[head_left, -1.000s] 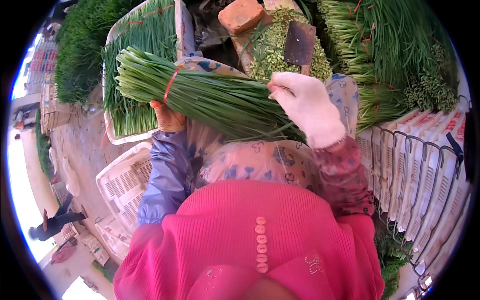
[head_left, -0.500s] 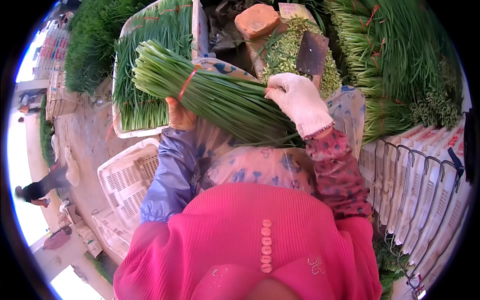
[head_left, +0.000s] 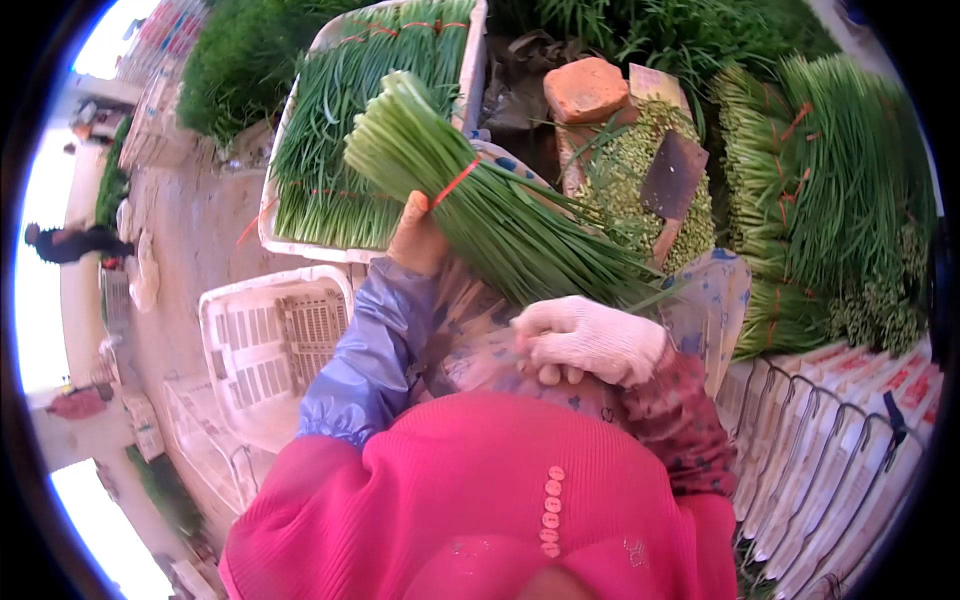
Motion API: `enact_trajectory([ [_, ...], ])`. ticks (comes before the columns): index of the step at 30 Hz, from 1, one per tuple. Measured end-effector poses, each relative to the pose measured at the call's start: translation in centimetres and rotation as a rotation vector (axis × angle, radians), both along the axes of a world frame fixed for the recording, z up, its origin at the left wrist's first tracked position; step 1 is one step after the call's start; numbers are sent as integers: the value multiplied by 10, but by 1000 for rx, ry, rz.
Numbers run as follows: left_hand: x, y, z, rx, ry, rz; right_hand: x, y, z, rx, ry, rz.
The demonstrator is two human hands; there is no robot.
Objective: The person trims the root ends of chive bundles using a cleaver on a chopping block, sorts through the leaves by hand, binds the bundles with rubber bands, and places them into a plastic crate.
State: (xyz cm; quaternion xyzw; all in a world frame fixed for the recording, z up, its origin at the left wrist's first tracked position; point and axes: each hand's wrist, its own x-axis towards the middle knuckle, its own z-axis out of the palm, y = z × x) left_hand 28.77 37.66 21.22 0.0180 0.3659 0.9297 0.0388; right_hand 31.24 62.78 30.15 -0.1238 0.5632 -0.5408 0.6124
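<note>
My left hand (head_left: pixel 418 240), bare below a shiny blue-purple sleeve, is closed round a thick bunch of garlic chives (head_left: pixel 520 225). A red band ties the bunch just above that hand. The pale cut ends point up and left, while the green tips reach down to the right. Over my lap, below the leaves, my right hand (head_left: pixel 590 342) wears a white knitted glove with bare fingertips. Its fingers are loosely bent and somewhat apart, with nothing seen in them. A patterned plastic apron (head_left: pixel 712 290) covers my knees.
A white crate (head_left: pixel 270 215) of banded chives stands ahead left, above a plastic basket (head_left: pixel 215 345). Ahead right lie a brick (head_left: pixel 587 90), a cleaver (head_left: pixel 674 175) on chopped trimmings (head_left: pixel 625 185), and stacked chive bunches (head_left: pixel 850 190). Crates (head_left: pixel 800 460) stand right. A person (head_left: pixel 75 243) is far left.
My right hand has left the chive leaves and come down towards my lap. The left hand keeps its hold on the bunch. The view has shifted, so the surroundings sit further right.
</note>
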Motion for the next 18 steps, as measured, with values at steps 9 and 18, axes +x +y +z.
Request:
enact_trajectory([
  [9,-3,-2,3,-44,64,-66,-47,-33,17,70,1359,-470],
  [18,-3,-18,-23,91,27,-30,-143,-83,5,-115,1845,-467],
])
